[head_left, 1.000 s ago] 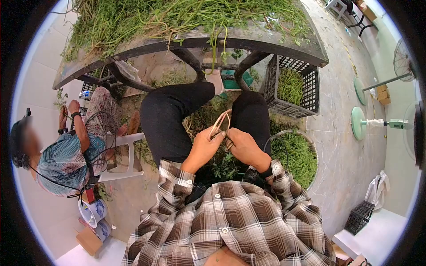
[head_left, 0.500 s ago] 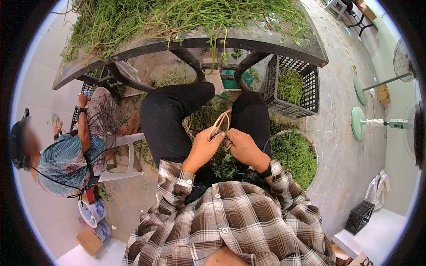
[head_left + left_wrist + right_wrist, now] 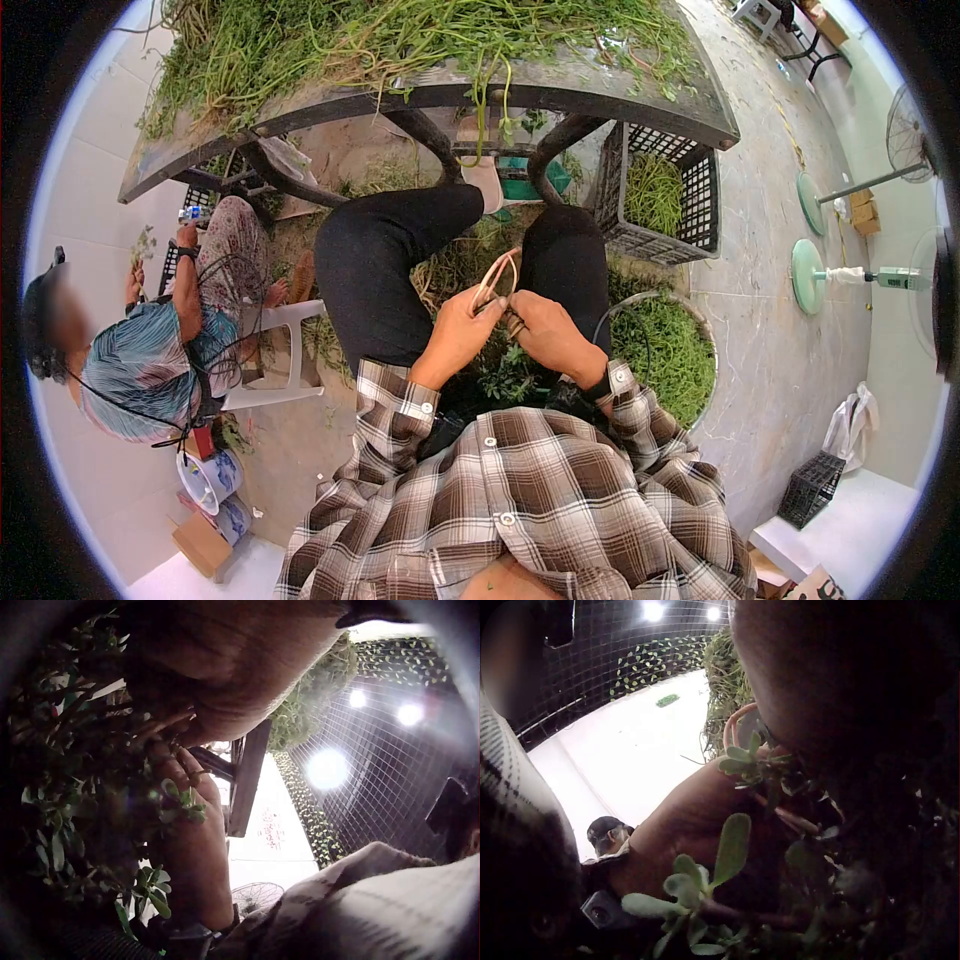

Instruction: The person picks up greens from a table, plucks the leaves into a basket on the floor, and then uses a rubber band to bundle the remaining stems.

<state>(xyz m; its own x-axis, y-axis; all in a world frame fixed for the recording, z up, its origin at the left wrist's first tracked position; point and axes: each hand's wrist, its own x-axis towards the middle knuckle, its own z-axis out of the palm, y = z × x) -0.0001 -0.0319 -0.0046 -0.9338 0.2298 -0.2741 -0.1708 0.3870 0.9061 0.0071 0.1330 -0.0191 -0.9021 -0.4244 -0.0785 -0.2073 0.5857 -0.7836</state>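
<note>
In the head view my left hand [image 3: 455,335] and right hand [image 3: 550,328] meet over my lap, fingertips close together. The left pinches pale pink plant stems [image 3: 486,280] bent into a narrow loop that sticks up past its fingers. My right fingers are curled in at the base of that loop, gripping the stems. Below both hands hang the plant's green leaves [image 3: 505,378]. Rounded, fleshy leaves [image 3: 731,851] show close up in the right wrist view, and more leaves [image 3: 174,799] beside the right hand in the left wrist view. Shadow hides much of the fingers there.
Ahead stands a table [image 3: 715,105] heaped with greens [image 3: 400,50]. A black crate [image 3: 705,215] of stems and a round basket [image 3: 714,345] of cut greens are at my right. Another person [image 3: 150,365] sits left on a white stool [image 3: 285,350]. Fans [image 3: 905,280] stand far right.
My hands stay together over my lap with the stem loop between them; only the right fingers shift slightly. The other person at left has moved both arms, parting the hands.
</note>
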